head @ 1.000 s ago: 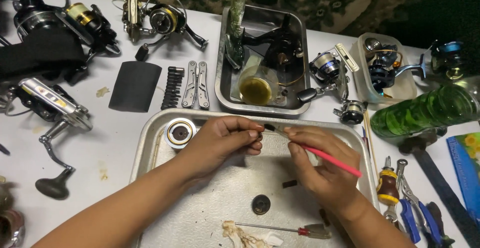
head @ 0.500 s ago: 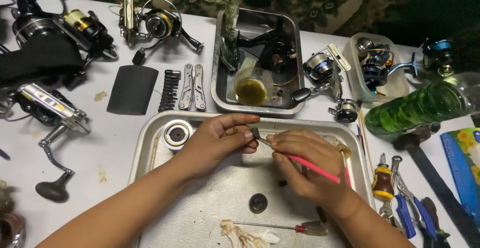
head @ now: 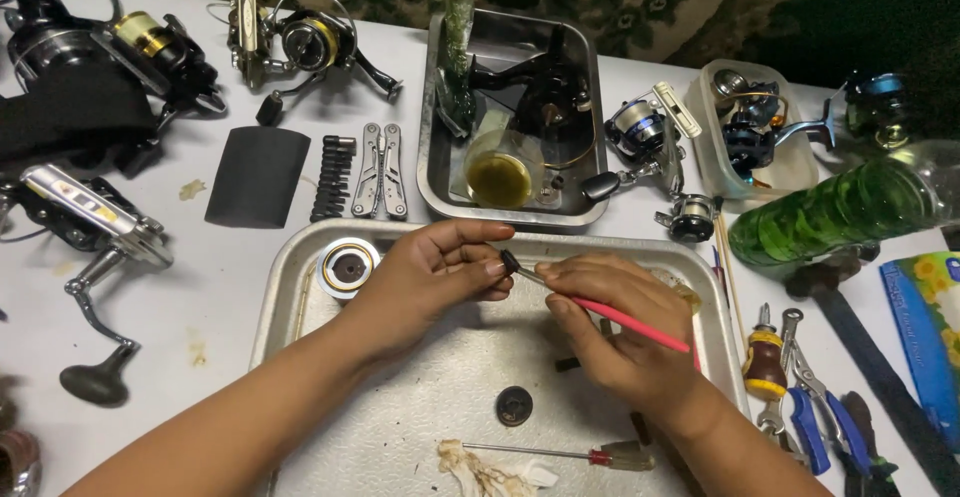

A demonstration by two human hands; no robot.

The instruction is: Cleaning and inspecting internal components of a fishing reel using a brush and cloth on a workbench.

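Over a metal tray (head: 300, 287), a small dark part (head: 509, 260) is pinched in the left hand (head: 430, 277), at nine o'clock of the right hand (head: 610, 327), whose closed fingers grip a red-handled brush (head: 620, 319). Brushing appears underway; steady, light strokes seem needed next.

My left hand (head: 430, 272) comes in from the lower left, forearm stretched long, fingers curled, thumb and forefinger pinched together. My right hand (head: 615, 332) comes in from the lower right, wrist bent, fingers closed in a pen grip, fingertips almost meeting the left's.
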